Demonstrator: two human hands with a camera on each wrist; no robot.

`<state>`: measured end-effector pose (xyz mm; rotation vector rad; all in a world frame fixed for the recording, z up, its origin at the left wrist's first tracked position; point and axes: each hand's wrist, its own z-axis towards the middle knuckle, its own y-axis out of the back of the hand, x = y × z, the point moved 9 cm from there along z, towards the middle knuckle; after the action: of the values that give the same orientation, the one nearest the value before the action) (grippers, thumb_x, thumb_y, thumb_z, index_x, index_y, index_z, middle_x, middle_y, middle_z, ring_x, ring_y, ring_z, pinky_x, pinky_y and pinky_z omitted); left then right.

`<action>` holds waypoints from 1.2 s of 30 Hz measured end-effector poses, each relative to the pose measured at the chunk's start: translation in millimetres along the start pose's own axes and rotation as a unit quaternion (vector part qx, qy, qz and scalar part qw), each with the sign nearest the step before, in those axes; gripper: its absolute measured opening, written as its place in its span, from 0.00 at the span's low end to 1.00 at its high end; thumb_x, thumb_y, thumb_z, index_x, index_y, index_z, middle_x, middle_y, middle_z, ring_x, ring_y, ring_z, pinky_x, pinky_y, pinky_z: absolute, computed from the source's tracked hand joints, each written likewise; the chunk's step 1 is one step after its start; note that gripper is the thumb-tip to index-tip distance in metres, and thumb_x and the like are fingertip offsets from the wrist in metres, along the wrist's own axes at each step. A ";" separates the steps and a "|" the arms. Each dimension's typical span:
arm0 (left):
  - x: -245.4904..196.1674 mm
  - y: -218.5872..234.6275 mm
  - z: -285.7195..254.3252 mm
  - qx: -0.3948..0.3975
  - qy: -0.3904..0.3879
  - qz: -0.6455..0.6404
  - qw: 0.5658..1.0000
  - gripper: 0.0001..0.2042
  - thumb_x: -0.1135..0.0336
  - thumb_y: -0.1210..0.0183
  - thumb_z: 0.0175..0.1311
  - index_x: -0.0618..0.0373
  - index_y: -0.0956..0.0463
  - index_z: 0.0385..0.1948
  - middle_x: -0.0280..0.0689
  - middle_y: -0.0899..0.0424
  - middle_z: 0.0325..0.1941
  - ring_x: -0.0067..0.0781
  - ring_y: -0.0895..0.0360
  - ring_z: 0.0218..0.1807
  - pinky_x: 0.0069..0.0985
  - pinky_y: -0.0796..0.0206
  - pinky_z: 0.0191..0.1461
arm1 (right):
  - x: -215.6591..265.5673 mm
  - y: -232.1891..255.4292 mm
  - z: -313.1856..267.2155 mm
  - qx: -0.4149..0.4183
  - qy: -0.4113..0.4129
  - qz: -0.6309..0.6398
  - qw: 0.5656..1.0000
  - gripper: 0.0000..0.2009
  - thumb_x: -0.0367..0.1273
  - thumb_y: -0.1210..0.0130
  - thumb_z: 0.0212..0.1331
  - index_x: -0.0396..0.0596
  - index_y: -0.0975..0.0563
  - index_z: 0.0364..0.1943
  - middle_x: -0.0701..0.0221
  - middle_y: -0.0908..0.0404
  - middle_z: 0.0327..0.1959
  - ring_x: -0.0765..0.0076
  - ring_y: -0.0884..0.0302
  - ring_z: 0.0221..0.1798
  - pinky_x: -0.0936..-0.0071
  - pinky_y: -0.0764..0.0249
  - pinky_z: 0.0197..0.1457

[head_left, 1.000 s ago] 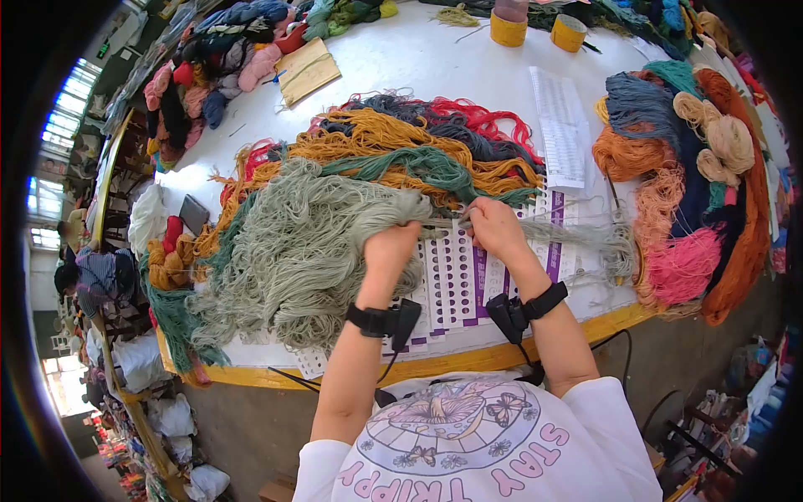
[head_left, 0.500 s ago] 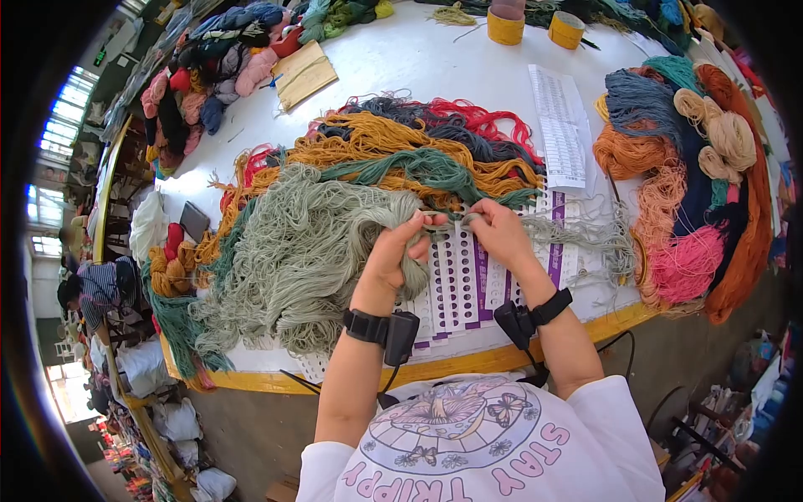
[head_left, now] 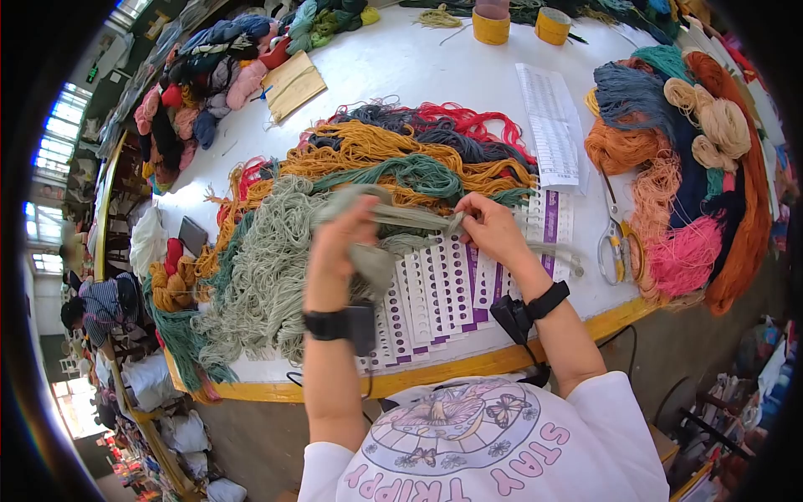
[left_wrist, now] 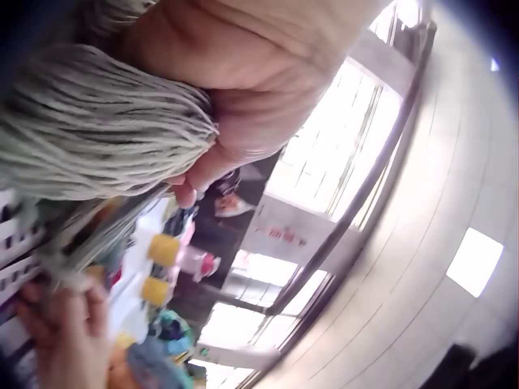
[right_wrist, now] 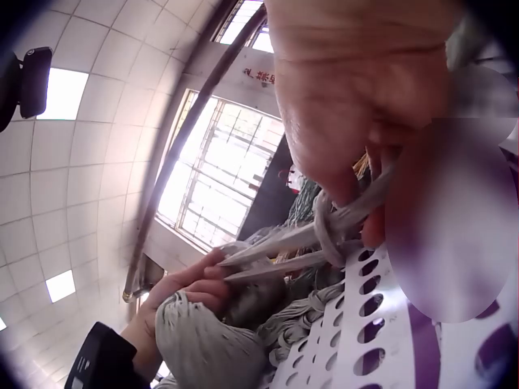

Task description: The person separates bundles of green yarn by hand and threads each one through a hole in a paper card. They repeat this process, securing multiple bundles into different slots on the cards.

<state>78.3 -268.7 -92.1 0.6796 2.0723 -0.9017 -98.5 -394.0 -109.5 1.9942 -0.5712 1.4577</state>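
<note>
A large heap of grey-green yarn (head_left: 259, 268) lies on the table, a bundle of it (left_wrist: 97, 130) hanging full from my left hand (head_left: 339, 243). That hand, blurred by motion, grips the yarn, its fingers partly hidden by the strands. Several strands (right_wrist: 276, 247) stretch taut from it across to my right hand (head_left: 495, 230). There my thumb and fingers pinch the strands at a small loop (right_wrist: 324, 231) wrapped round them. A short loose tail (head_left: 556, 250) of the same yarn trails out to the right of that hand, over the punched cards (head_left: 456, 280).
Mustard yarn (head_left: 376, 142), dark green, navy and red yarn lie behind the hands. Scissors (head_left: 617, 238) rest at the right, beside a pile of coloured skeins (head_left: 636, 151). Printed paper (head_left: 548, 125), a wooden board (head_left: 293, 86) and tape rolls (head_left: 552, 27) lie farther back.
My left hand has moved left with its bundle, stretching the strands. The loose tail on the right has drawn in towards my right hand, uncovering the scissors. My right hand has hardly moved.
</note>
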 end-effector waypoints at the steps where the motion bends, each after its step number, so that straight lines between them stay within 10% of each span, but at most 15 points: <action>1: -21.9 22.1 -5.0 -0.017 -0.021 -0.038 0.999 0.08 0.64 0.41 0.55 0.57 0.25 0.32 0.25 0.32 0.19 0.13 0.38 0.18 0.16 0.44 0.21 | -0.3 -0.2 0.9 -0.001 -0.005 0.002 1.000 0.06 0.24 0.55 0.52 0.43 0.29 0.34 0.71 0.24 0.24 0.79 0.24 0.24 0.84 0.32 0.22; 4: -72.6 100.5 -8.3 -0.072 -0.126 -0.121 0.982 0.09 0.66 0.46 0.59 0.57 0.26 0.38 0.26 0.31 0.19 0.15 0.37 0.17 0.16 0.44 0.20 | 0.0 -0.2 2.0 -0.009 -0.015 0.007 1.000 0.06 0.25 0.54 0.51 0.41 0.29 0.33 0.68 0.24 0.24 0.75 0.23 0.23 0.80 0.31 0.24; 7: -100.4 117.5 -41.1 -0.313 -0.192 0.063 0.928 0.12 0.66 0.47 0.59 0.55 0.28 0.44 0.28 0.28 0.20 0.16 0.35 0.17 0.18 0.41 0.20 | -0.1 0.3 3.5 -0.013 -0.011 -0.005 1.000 0.06 0.26 0.52 0.49 0.40 0.27 0.32 0.66 0.23 0.24 0.72 0.23 0.21 0.77 0.30 0.26; 9: -92.0 93.9 -36.6 -0.343 -0.108 0.519 0.776 0.15 0.60 0.48 0.60 0.50 0.29 0.48 0.35 0.24 0.29 0.27 0.29 0.23 0.26 0.35 0.28 | -2.1 -0.2 3.3 -0.022 -0.008 -0.037 0.999 0.06 0.28 0.49 0.48 0.40 0.26 0.30 0.65 0.23 0.23 0.70 0.23 0.22 0.76 0.30 0.27; 10: -73.2 67.8 -27.5 -0.293 -0.013 0.737 0.609 0.16 0.58 0.49 0.59 0.50 0.29 0.49 0.38 0.23 0.33 0.32 0.26 0.29 0.29 0.33 0.34 | -2.3 0.2 3.4 -0.031 -0.006 -0.063 0.998 0.07 0.29 0.48 0.47 0.40 0.25 0.29 0.64 0.23 0.23 0.69 0.23 0.22 0.75 0.30 0.27; 12: -27.9 -14.4 -23.0 -0.158 -0.406 0.735 0.520 0.16 0.63 0.48 0.55 0.47 0.29 0.48 0.42 0.26 0.48 0.41 0.33 0.52 0.34 0.43 0.56 | 0.3 -1.1 2.6 -0.044 0.026 -0.108 0.993 0.08 0.31 0.45 0.45 0.41 0.24 0.27 0.64 0.23 0.24 0.68 0.24 0.23 0.74 0.30 0.28; 13: 1.1 -37.6 -14.9 -0.067 -0.398 0.690 0.601 0.16 0.65 0.46 0.52 0.54 0.28 0.45 0.43 0.26 0.47 0.42 0.33 0.52 0.35 0.44 0.57 | 3.2 -1.9 1.6 -0.049 0.057 -0.127 0.989 0.08 0.32 0.44 0.44 0.42 0.23 0.27 0.64 0.23 0.24 0.67 0.24 0.24 0.73 0.30 0.29; 15: 38.2 -65.9 -13.4 -0.060 -0.406 0.744 0.528 0.14 0.66 0.46 0.52 0.58 0.27 0.41 0.42 0.25 0.44 0.43 0.32 0.50 0.36 0.43 0.55 | 7.3 -4.3 -1.8 -0.048 0.104 -0.149 0.982 0.08 0.33 0.43 0.43 0.44 0.23 0.26 0.66 0.24 0.24 0.66 0.25 0.25 0.72 0.30 0.30; 24: 41.0 -51.6 2.7 0.066 -0.264 0.568 0.777 0.12 0.70 0.45 0.53 0.59 0.27 0.41 0.41 0.24 0.44 0.42 0.29 0.47 0.33 0.39 0.52 | 11.5 -2.4 -12.1 -0.121 0.177 -0.141 0.966 0.05 0.30 0.46 0.41 0.47 0.25 0.25 0.70 0.25 0.23 0.67 0.25 0.24 0.74 0.30 0.28; 27: 39.6 -51.8 4.2 0.061 -0.231 0.563 0.791 0.12 0.68 0.46 0.54 0.59 0.27 0.41 0.42 0.24 0.44 0.43 0.30 0.48 0.33 0.39 0.52 | 5.6 -2.3 -11.8 -0.104 0.138 -0.078 0.982 0.06 0.29 0.48 0.42 0.48 0.26 0.28 0.70 0.24 0.22 0.66 0.26 0.23 0.73 0.31 0.27; 36: 14.0 -24.0 7.1 -0.094 -0.308 0.760 0.564 0.13 0.67 0.49 0.55 0.60 0.27 0.41 0.46 0.25 0.43 0.48 0.30 0.46 0.37 0.39 0.51 | 27.5 -14.7 -16.9 -0.108 0.188 -0.245 0.945 0.12 0.33 0.45 0.42 0.50 0.29 0.33 0.73 0.24 0.29 0.65 0.24 0.30 0.71 0.29 0.31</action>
<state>56.5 -286.5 -97.8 1.3568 0.3730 0.1838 -92.3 -371.6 -82.7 1.4900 -0.0535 1.3399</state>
